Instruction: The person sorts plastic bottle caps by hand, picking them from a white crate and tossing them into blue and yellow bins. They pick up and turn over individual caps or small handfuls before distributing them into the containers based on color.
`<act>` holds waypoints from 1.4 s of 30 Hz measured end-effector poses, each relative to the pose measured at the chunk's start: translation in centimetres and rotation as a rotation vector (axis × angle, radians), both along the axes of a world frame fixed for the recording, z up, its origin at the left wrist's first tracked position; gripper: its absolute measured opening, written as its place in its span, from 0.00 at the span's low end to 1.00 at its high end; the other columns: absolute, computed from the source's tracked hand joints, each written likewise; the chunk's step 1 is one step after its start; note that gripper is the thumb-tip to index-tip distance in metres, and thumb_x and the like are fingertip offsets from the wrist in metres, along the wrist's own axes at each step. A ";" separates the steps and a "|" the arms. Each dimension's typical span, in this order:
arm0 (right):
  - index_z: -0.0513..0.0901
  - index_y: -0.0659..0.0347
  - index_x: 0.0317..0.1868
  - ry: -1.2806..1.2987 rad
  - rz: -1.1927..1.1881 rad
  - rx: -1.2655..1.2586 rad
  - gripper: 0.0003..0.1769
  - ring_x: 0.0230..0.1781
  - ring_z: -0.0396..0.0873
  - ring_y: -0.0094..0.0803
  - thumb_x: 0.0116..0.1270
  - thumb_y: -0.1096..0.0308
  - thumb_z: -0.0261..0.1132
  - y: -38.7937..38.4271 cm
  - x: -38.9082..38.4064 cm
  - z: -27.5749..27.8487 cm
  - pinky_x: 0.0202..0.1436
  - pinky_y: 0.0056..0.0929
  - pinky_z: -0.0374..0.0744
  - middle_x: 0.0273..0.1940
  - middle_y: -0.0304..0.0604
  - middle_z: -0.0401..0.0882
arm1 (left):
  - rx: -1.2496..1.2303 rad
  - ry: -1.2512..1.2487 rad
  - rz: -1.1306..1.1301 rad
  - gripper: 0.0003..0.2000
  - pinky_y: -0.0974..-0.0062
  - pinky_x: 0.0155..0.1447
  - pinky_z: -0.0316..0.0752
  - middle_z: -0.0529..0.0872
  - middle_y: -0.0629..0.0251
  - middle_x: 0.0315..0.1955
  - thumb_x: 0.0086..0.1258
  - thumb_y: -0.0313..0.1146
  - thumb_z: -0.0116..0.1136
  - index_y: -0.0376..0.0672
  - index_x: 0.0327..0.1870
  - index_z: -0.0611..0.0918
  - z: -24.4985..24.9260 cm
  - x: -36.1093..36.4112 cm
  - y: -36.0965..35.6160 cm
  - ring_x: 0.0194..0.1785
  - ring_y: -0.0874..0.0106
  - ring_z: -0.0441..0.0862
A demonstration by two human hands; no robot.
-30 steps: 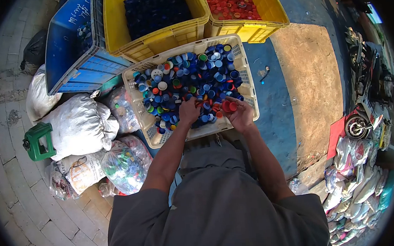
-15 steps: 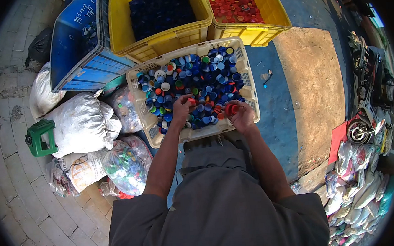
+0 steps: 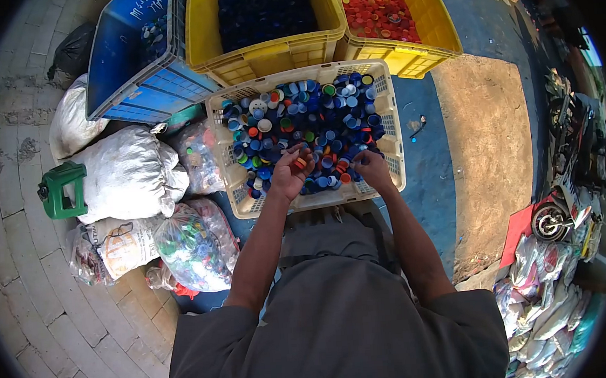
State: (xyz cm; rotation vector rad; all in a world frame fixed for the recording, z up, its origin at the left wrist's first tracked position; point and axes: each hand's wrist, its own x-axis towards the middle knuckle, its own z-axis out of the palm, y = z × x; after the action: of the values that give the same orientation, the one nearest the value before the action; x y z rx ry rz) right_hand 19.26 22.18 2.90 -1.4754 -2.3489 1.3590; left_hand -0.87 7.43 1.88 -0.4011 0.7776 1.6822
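A cream plastic crate (image 3: 248, 205) full of bottle caps (image 3: 311, 111), mostly blue with some white, green, red and orange, sits right in front of me. Over its near left part, my left hand (image 3: 289, 177) is turned partly up, its fingers curled round orange-red bottle caps (image 3: 300, 162). My right hand (image 3: 375, 171) is at the crate's near right side, palm down above the caps. Its fingers are drawn together, and whatever they hold, if anything, is hidden.
Behind the crate stand a blue bin (image 3: 170, 93), a yellow bin of dark caps (image 3: 276, 50) and another yellow bin of red caps (image 3: 398, 49). Stuffed sacks (image 3: 130, 173), a clear bag of caps (image 3: 191, 249) and a green jerrycan (image 3: 64, 191) lie to the left. A motorcycle (image 3: 558, 217) is far right.
The red caps that showed in my right hand are no longer visible there. My left hand has turned more palm up, with orange-red caps in it. The view has shifted slightly.
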 end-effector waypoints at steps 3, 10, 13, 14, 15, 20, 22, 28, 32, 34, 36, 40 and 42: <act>0.87 0.57 0.37 -0.258 0.260 0.077 0.15 0.36 0.83 0.47 0.53 0.58 0.69 0.0 0.6 -1.4 0.42 0.43 0.80 0.35 0.52 0.84 | 0.012 -0.054 0.038 0.11 0.66 0.53 0.81 0.81 0.57 0.45 0.74 0.31 0.49 0.38 0.52 0.74 0.0 0.2 -0.3 0.47 0.65 0.82; 0.87 0.54 0.38 -0.375 0.272 0.013 0.14 0.41 0.83 0.49 0.52 0.58 0.69 -1.2 -0.9 -1.0 0.46 0.45 0.80 0.38 0.51 0.85 | 0.026 -0.029 0.043 0.13 0.66 0.58 0.79 0.79 0.54 0.49 0.76 0.31 0.47 0.34 0.55 0.73 0.5 0.5 -0.7 0.52 0.63 0.80; 0.86 0.54 0.37 -0.370 0.275 0.022 0.15 0.41 0.83 0.50 0.52 0.56 0.69 -1.6 -1.3 -1.6 0.46 0.46 0.80 0.38 0.51 0.85 | 0.023 -0.027 0.031 0.13 0.64 0.59 0.78 0.79 0.54 0.50 0.75 0.29 0.46 0.32 0.55 0.73 0.9 0.6 -0.7 0.54 0.61 0.79; 0.86 0.55 0.37 -0.377 0.281 0.007 0.15 0.41 0.83 0.50 0.52 0.56 0.69 -1.6 -1.5 -1.7 0.46 0.46 0.80 0.38 0.51 0.85 | 0.022 -0.030 0.029 0.13 0.64 0.60 0.78 0.79 0.54 0.50 0.74 0.29 0.47 0.32 0.55 0.73 1.0 0.6 -0.7 0.54 0.61 0.79; 0.86 0.55 0.37 -0.383 0.286 -0.007 0.15 0.41 0.83 0.50 0.52 0.56 0.69 -1.6 -1.7 -1.6 0.46 0.46 0.79 0.38 0.50 0.85 | 0.022 -0.032 0.026 0.13 0.64 0.60 0.78 0.79 0.54 0.50 0.74 0.28 0.47 0.31 0.55 0.72 1.0 0.6 -0.7 0.54 0.60 0.79; 0.83 0.63 0.35 -0.230 0.203 -0.049 0.15 0.36 0.83 0.46 0.53 0.60 0.69 -0.9 -0.8 -3.3 0.40 0.40 0.79 0.35 0.53 0.83 | -0.018 -0.034 -0.003 0.13 0.64 0.58 0.79 0.79 0.56 0.44 0.71 0.30 0.51 0.32 0.52 0.74 0.4 0.7 -1.0 0.50 0.63 0.80; 0.81 0.65 0.33 -0.099 0.073 -0.127 0.14 0.31 0.81 0.40 0.55 0.62 0.68 -0.3 -0.4 -3.6 0.35 0.36 0.78 0.30 0.50 0.82 | -0.079 -0.023 -0.032 0.12 0.64 0.56 0.80 0.79 0.58 0.41 0.70 0.32 0.54 0.34 0.48 0.75 -0.3 0.7 -0.8 0.46 0.66 0.80; 0.76 0.61 0.38 0.620 -0.498 -0.845 0.09 0.23 0.74 0.25 0.56 0.69 0.62 1.1 1.1 0.9 0.26 0.23 0.71 0.28 0.39 0.76 | -0.325 0.239 -0.336 0.10 0.73 0.40 0.80 0.78 0.71 0.27 0.66 0.38 0.63 0.42 0.39 0.80 -1.0 2.0 1.0 0.31 0.76 0.78; 0.74 0.61 0.46 0.882 -0.625 -1.031 0.18 0.31 0.74 0.28 0.53 0.69 0.57 1.2 2.4 3.4 0.31 0.27 0.72 0.36 0.40 0.76 | -0.442 0.603 -0.710 0.12 0.77 0.33 0.74 0.77 0.74 0.20 0.63 0.40 0.67 0.42 0.38 0.83 -1.5 3.2 2.6 0.26 0.79 0.76; 0.74 0.61 0.51 0.966 -0.655 -1.072 0.23 0.35 0.74 0.31 0.51 0.66 0.56 1.1 2.9 4.2 0.36 0.32 0.73 0.39 0.40 0.75 | -0.457 0.866 -0.844 0.15 0.74 0.33 0.74 0.79 0.69 0.20 0.60 0.43 0.69 0.40 0.37 0.83 -2.5 4.1 3.4 0.27 0.74 0.78; 0.74 0.61 0.52 1.064 -0.724 -1.096 0.25 0.35 0.74 0.32 0.51 0.66 0.57 0.7 3.2 5.1 0.37 0.34 0.73 0.38 0.41 0.75 | -0.450 1.196 -0.940 0.19 0.68 0.37 0.76 0.84 0.60 0.24 0.56 0.46 0.71 0.37 0.36 0.83 -3.5 5.0 4.2 0.28 0.65 0.82; 0.74 0.60 0.53 1.158 -0.740 -1.130 0.25 0.36 0.74 0.35 0.51 0.64 0.56 0.1 4.4 5.3 0.39 0.36 0.75 0.39 0.41 0.75 | -0.441 1.564 -1.172 0.24 0.60 0.45 0.77 0.86 0.50 0.34 0.51 0.49 0.73 0.36 0.39 0.84 -4.1 6.0 5.4 0.41 0.53 0.84; 0.73 0.60 0.53 1.148 -0.763 -1.114 0.25 0.36 0.74 0.35 0.52 0.64 0.56 -0.3 4.8 5.2 0.39 0.36 0.75 0.39 0.41 0.75 | -0.525 1.546 -1.301 0.25 0.60 0.47 0.78 0.86 0.48 0.38 0.51 0.49 0.73 0.37 0.40 0.84 -3.9 6.5 6.0 0.45 0.51 0.83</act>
State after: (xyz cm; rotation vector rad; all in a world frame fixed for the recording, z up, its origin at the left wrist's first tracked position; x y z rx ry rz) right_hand 24.10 21.89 8.11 -0.9175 -0.2481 2.3190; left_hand 5.58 13.44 -2.01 1.0663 1.9705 0.2142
